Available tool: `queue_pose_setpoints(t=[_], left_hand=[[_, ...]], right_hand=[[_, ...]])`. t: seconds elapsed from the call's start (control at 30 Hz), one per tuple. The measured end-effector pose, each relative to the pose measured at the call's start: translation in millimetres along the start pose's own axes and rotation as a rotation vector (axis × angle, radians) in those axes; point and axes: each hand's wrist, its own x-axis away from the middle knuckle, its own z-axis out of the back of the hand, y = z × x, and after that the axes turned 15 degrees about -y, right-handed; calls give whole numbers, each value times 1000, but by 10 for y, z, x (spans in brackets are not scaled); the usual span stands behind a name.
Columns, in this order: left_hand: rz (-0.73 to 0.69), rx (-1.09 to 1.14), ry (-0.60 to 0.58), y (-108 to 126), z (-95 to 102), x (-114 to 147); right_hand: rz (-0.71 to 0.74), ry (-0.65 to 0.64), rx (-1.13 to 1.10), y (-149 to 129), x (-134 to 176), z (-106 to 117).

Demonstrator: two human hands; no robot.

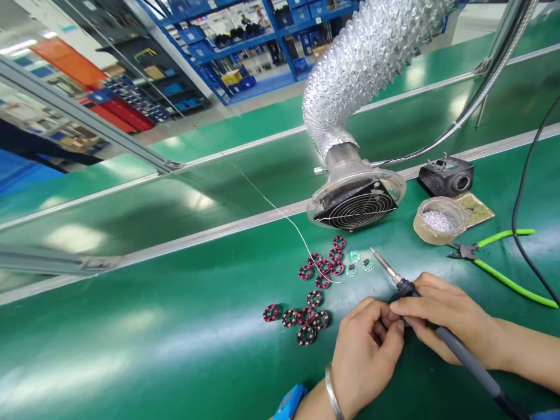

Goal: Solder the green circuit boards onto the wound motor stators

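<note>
Pinching a small dark piece (pixel 395 298) between closed fingertips of the left hand (pixel 365 353), at lower right of centre in the frame; hiding most of it, so not telling its exact shape. Just right of there, wrapping the right hand (pixel 457 315) snugly on a soldering iron (pixel 464 353), aiming its tip toward the frame's centre, apart from the left fingers. Also resting the right thumb beside the piece, possibly sharing the pinch. Probably doing best by seating the piece firmly first, holding skin well back from the metal shaft, and swinging the tip in only under a steady wrist.

For room, finding a wide stretch of green tabletop (pixel 131 350) at lower left, meeting a pale strip (pixel 175 245) along its far edge. Around mid-frame, skirting a cluster of black-and-pink rings (pixel 320 299) and a thin white wire (pixel 297 229) trailing among them. Near the tip, passing close to small green boards (pixel 368 266), then tightening under the fan hood (pixel 357 207) above. At the frame's right, minding a tub (pixel 431 233) of silvery bits, green-handled cutters (pixel 469 251) and a black cable (pixel 515 216) curving toward the edge.
</note>
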Motion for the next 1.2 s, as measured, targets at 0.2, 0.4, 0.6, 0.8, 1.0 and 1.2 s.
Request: queue_pose_setpoints(t=[0.2, 0.4, 0.6, 0.8, 1.0, 1.2], left_hand=[[72, 96, -46, -35, 32, -10], [146, 218, -172, -64, 92, -21], [172, 222, -182, -39, 103, -40], [209, 229, -194, -51, 105, -50], [266, 249, -201, -46, 102, -52], [274, 220, -190, -24, 102, -53]], right_hand=[[44, -31, 44, 20, 14, -13], [91, -70, 112, 28, 39, -2], [113, -118, 129, 31, 50, 17], [11, 1, 56, -102, 35, 206], [-159, 19, -27, -370, 73, 431], [-242, 103, -30, -492, 20, 343]])
